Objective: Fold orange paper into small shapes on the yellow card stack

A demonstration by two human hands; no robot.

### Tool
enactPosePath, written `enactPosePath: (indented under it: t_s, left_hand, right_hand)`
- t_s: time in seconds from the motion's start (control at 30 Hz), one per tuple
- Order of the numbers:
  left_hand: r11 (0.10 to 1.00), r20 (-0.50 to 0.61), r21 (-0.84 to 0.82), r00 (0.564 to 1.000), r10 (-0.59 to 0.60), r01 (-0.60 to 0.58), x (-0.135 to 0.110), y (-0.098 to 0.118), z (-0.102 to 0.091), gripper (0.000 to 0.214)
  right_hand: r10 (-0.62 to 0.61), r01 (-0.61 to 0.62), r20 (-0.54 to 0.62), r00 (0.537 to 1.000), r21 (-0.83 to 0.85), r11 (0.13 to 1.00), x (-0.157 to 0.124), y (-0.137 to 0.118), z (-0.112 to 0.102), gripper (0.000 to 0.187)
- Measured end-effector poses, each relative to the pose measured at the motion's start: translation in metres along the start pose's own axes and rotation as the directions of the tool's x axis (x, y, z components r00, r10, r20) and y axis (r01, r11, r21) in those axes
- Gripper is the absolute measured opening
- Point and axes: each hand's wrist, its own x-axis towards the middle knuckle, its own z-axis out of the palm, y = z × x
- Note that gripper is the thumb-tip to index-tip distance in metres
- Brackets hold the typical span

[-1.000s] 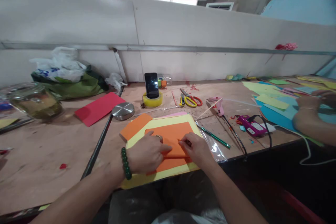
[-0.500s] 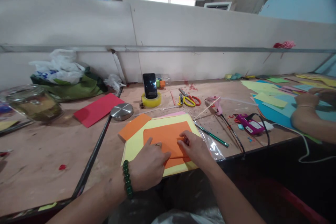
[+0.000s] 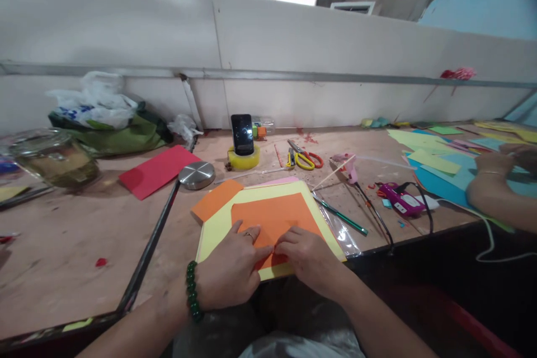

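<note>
An orange sheet of paper lies over a stack of yellow paper at the table's front edge. My left hand, with a ring and a green bead bracelet, presses on the sheet's left part, index finger and thumb stretched out. Close to that thumb, the fingers of my right hand are bunched together at the sheet's lower edge, where a folded strip shows in darker orange; their tips are partly hidden. A second orange piece of paper pokes out at the stack's upper left.
Behind the stack are a phone in a yellow tape roll, scissors and a round metal lid. To the right lie a green pen, a pink glue gun and a purple power strip. Another person's arm rests far right.
My right hand has moved left and down along the orange sheet, close to my left thumb. My left hand stays pressed on the paper. The view has shifted slightly.
</note>
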Motion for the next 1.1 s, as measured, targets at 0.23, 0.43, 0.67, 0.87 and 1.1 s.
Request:
enactPosePath:
  t_s: [0.23, 0.43, 0.67, 0.87, 1.1]
  left_hand:
    - [0.999, 0.029, -0.036, 1.000, 0.008, -0.007, -0.004, -0.005, -0.004, 0.032]
    - [1.000, 0.059, -0.019, 0.998, 0.013, -0.012, -0.005, -0.008, -0.006, 0.024]
    - [0.998, 0.024, -0.059, 0.999, 0.021, -0.020, -0.006, -0.010, -0.004, 0.025]
    - [0.998, 0.021, -0.053, 1.000, 0.021, -0.020, -0.007, -0.008, -0.004, 0.022]
    - [0.998, -0.001, -0.055, 1.000, 0.022, -0.022, -0.009, -0.009, -0.003, 0.023]
  right_hand:
    - [0.004, 0.010, 0.118, 0.993, -0.119, 0.993, 0.000, -0.002, -0.005, 0.019]
    - [-0.129, 0.158, 0.211, 0.969, -0.125, 0.980, 0.004, -0.005, -0.009, 0.016]
    - [-0.180, 0.202, 0.181, 0.967, -0.108, 0.973, -0.013, 0.003, -0.015, 0.025]
    - [-0.115, 0.136, 0.146, 0.983, -0.140, 0.981, -0.030, 0.011, -0.018, 0.027]
    - [0.018, 0.023, 0.138, 0.990, -0.287, 0.958, -0.039, 0.009, -0.026, 0.023]
